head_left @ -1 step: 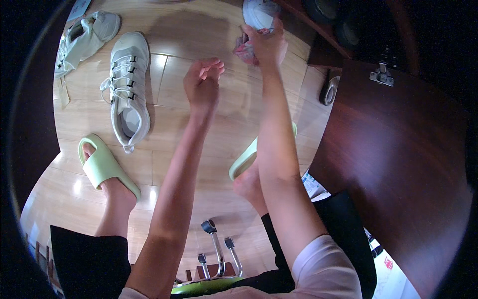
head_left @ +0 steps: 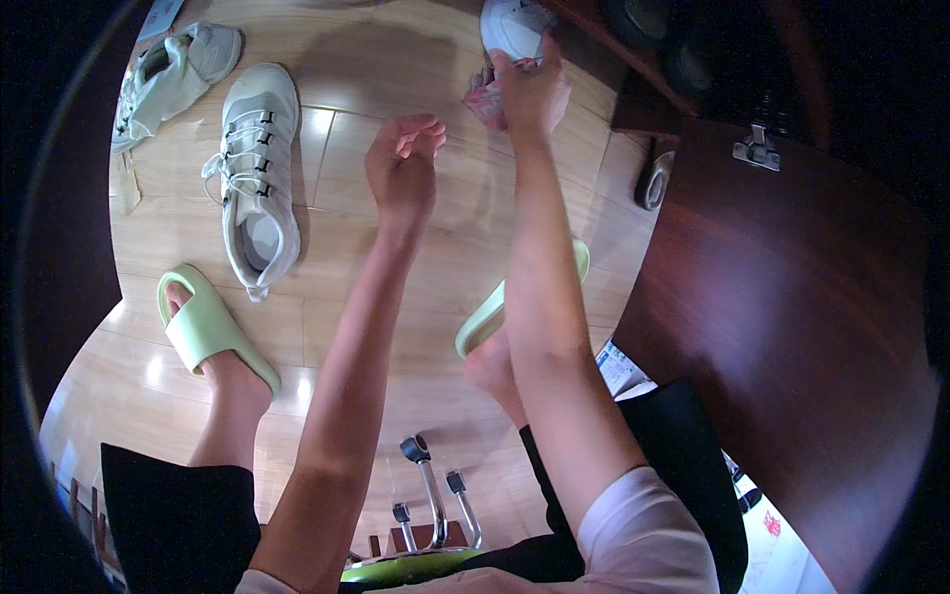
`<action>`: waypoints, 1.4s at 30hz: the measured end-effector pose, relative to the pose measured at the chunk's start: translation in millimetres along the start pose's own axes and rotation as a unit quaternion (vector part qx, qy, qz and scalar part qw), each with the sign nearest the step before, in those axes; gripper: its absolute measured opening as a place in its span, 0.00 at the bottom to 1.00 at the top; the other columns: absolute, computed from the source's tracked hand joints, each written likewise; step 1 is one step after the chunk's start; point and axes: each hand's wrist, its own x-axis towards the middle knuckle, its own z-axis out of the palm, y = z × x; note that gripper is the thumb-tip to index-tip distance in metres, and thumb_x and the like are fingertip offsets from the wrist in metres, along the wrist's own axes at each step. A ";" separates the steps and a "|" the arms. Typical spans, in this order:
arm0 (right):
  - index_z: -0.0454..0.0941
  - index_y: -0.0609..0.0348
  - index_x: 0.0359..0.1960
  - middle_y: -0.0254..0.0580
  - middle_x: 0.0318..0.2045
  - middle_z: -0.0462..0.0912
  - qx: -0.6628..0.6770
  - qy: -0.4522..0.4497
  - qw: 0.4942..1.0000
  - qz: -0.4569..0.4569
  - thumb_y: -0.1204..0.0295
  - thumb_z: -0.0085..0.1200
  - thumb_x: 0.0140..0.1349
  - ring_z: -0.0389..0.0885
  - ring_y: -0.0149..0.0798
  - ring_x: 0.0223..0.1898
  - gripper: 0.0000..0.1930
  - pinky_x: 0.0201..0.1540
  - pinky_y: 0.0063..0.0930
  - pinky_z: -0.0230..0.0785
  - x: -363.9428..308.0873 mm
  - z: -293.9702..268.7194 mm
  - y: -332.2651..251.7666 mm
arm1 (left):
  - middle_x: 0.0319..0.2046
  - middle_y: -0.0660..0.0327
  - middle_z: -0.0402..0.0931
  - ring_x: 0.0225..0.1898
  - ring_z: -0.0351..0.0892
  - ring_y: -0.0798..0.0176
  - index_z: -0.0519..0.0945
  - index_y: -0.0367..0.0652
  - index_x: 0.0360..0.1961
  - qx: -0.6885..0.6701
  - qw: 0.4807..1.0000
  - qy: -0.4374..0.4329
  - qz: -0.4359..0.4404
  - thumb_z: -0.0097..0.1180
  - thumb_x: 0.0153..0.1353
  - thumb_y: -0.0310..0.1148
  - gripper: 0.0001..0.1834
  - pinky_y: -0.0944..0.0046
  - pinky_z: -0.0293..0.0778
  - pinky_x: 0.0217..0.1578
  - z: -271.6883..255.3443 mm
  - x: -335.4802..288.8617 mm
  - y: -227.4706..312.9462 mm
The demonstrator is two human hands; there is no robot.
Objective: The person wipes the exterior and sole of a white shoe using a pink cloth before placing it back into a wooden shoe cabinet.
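Observation:
At the far side, my right hand [head_left: 534, 97] is closed around a crumpled pink and whitish cloth [head_left: 485, 100], part of which sticks out to the left. Its fingertips reach the near edge of a white shoe [head_left: 515, 28], cut off by the top of the picture; whether they grip the shoe I cannot tell. Over the middle of the floor hangs my left hand [head_left: 404, 163], fingers loosely bent and nothing in them. Left of it, a white lace-up sneaker [head_left: 259, 168] stands with its toe pointing away.
Another white shoe [head_left: 178, 84] with pale material over it lies at the far left. My feet wear light green slides [head_left: 203, 322]. On the right are a dark wooden cabinet door [head_left: 782, 287] with a metal hinge [head_left: 758, 148] and a dark shoe [head_left: 655, 180]. Chair casters [head_left: 416, 448] show below.
My right hand and forearm have shifted very slightly left. My left hand and the shoes stay as they were.

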 end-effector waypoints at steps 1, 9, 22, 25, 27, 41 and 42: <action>0.71 0.52 0.69 0.47 0.34 0.87 0.012 -0.013 1.000 0.019 0.55 0.70 0.51 0.88 0.49 0.37 0.42 0.45 0.44 0.78 -4.5 0.1 -5.9 | 0.39 0.55 0.83 0.43 0.84 0.63 0.80 0.34 0.43 0.005 1.000 0.006 -0.007 0.51 0.67 0.18 0.08 0.61 0.82 0.49 -1.4 -0.7 4.1; 0.61 0.40 0.76 0.40 0.27 0.86 0.030 -0.140 0.986 0.087 0.64 0.62 0.62 0.86 0.47 0.30 0.39 0.38 0.47 0.76 -97.9 -43.2 -28.5 | 0.39 0.60 0.84 0.40 0.82 0.66 0.81 0.36 0.46 0.007 0.999 0.024 0.021 0.54 0.69 0.26 0.08 0.67 0.77 0.45 -35.9 -16.3 6.2; 0.70 0.60 0.64 0.51 0.29 0.86 0.126 -0.078 0.973 0.176 0.63 0.66 0.53 0.87 0.54 0.36 0.36 0.41 0.46 0.76 -236.2 -67.2 13.4 | 0.42 0.40 0.81 0.46 0.80 0.34 0.80 0.33 0.46 0.511 0.847 -0.053 0.139 0.64 0.58 0.34 0.18 0.46 0.75 0.50 -53.0 -35.5 30.3; 0.81 0.63 0.48 0.51 0.30 0.87 0.104 -0.181 0.955 0.212 0.59 0.69 0.52 0.87 0.52 0.37 0.26 0.42 0.45 0.75 -228.1 -84.4 -5.2 | 0.36 0.40 0.83 0.40 0.84 0.37 0.83 0.31 0.37 0.498 0.863 -0.086 -0.023 0.69 0.51 0.36 0.18 0.48 0.78 0.45 -53.1 -34.9 34.0; 0.82 0.64 0.44 0.58 0.34 0.87 0.107 -0.198 0.948 0.223 0.56 0.65 0.54 0.86 0.60 0.41 0.24 0.46 0.50 0.76 -233.6 -99.8 -17.4 | 0.35 0.45 0.83 0.37 0.84 0.44 0.84 0.32 0.36 0.449 0.885 -0.084 -0.085 0.69 0.50 0.35 0.17 0.51 0.78 0.41 -66.5 -40.7 30.9; 0.77 0.62 0.46 0.50 0.35 0.87 0.624 -0.234 0.695 0.271 0.64 0.64 0.64 0.85 0.48 0.24 0.16 0.21 0.45 0.73 -208.9 -320.8 -137.2 | 0.41 0.58 0.82 0.43 0.81 0.58 0.79 0.36 0.45 -0.102 0.980 -0.131 -0.106 0.54 0.60 0.19 0.12 0.58 0.77 0.44 -21.9 -203.3 282.2; 0.75 0.61 0.49 0.51 0.36 0.87 0.650 -0.273 0.657 0.267 0.64 0.64 0.65 0.86 0.50 0.25 0.18 0.20 0.45 0.73 -214.3 -359.9 -160.7 | 0.42 0.58 0.82 0.45 0.81 0.58 0.79 0.36 0.45 -0.116 0.979 -0.137 -0.097 0.54 0.60 0.19 0.12 0.58 0.76 0.47 -24.0 -209.0 301.6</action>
